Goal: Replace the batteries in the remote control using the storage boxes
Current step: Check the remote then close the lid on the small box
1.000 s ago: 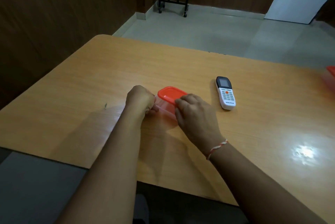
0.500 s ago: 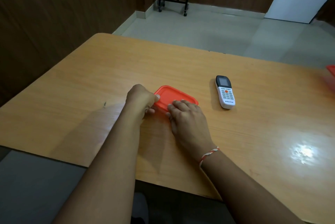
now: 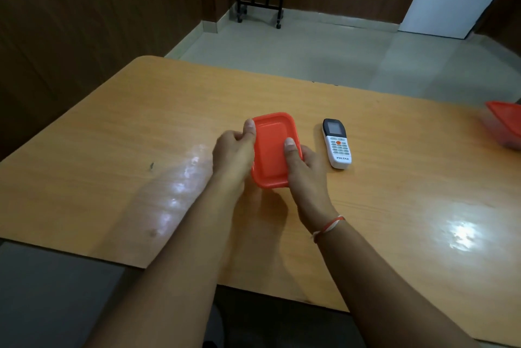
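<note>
A small storage box with an orange lid is held above the wooden table, its lid facing me. My left hand grips its left side with the thumb on the lid's rim. My right hand grips its right side, thumb pressed on the lid. The box's body is hidden behind the lid and my hands. A white remote control with a dark screen end lies face up on the table just right of the box.
A second orange-lidded storage box sits at the table's right edge, cut off by the frame. Beyond the table's far edge is a tiled floor, a black wheeled stand and dark wall panels.
The box has been lifted off the table and tilted up toward me. Both hands shifted from its near edge to grip its two sides, thumbs on the lid.
</note>
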